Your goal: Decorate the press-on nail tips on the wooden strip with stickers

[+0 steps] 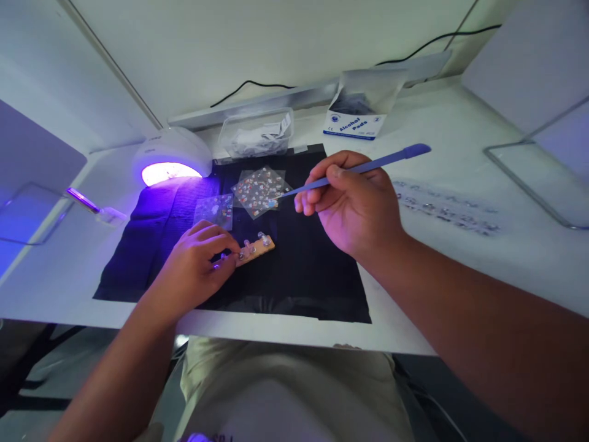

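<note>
Holding a thin purple tool (381, 162) here, clamped pen-style between the thumb and fingers of the right hand (359, 212). Its tip points at the lower right of a patterned sheet (258, 189), right by a little light-blue bit (272, 203); can't tell if that bit sits on the tip or on the sheet. Down and left of there, a wooden strip (265, 248) with small clear pieces on top lies at a slant on the black mat (299, 276). The left hand (200, 258) has its thumb and fingertips closed on the strip's left part, so that end is mostly blocked from view. A second, smaller sheet (215, 210) is just above that hand, beside the first.

Going out from there: a white lamp (177, 146) glowing purple at the mat's upper left, with a slim pen-like thing (83, 201) off to its left on the white table (442, 141). Behind the mat there's a clear tub (229, 142) full of pale scraps, then an open Alcohol Pads box (354, 124) further right. Past the right forearm lies a blurry row of shiny bits (451, 210), too fuzzy to make out. Black cable (253, 83) runs along the back, and a bent metal rod (529, 187) sits at far right.
</note>
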A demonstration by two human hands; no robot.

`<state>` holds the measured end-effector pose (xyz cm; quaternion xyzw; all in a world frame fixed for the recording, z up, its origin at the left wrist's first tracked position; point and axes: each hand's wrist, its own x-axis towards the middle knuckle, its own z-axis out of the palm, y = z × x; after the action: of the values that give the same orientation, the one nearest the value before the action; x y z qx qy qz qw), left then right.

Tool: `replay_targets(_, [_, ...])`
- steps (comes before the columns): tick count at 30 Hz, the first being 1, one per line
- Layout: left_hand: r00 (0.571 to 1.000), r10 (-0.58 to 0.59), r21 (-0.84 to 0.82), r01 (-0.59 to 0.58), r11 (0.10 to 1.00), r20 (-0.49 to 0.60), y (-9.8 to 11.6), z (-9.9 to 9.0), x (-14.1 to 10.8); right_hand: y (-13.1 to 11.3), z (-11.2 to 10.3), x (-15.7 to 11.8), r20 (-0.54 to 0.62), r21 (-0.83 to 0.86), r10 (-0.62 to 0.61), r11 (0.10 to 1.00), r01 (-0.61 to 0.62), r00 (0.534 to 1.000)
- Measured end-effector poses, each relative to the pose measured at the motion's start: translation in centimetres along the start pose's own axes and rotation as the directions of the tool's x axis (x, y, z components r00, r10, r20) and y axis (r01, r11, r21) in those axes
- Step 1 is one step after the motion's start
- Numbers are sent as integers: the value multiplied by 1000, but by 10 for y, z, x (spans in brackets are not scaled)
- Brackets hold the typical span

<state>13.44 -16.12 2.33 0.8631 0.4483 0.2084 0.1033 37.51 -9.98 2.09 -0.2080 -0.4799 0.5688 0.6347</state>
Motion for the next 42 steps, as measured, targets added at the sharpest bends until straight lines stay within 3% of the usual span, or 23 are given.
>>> replay_targets(15, [991, -136, -21, 136, 991, -14, 7, 1, -6, -4, 4, -1, -12, 28, 16, 999, -15, 1000])
replay_targets(21, [986, -152, 80, 146, 986, 71, 11, 9, 3, -4, 3, -1, -5, 31, 16, 999, -16, 1000])
replay_targets(42, [990, -138, 407, 118, 906, 20, 18, 17, 4, -4, 4, -1, -11, 33, 24, 999, -23, 1000])
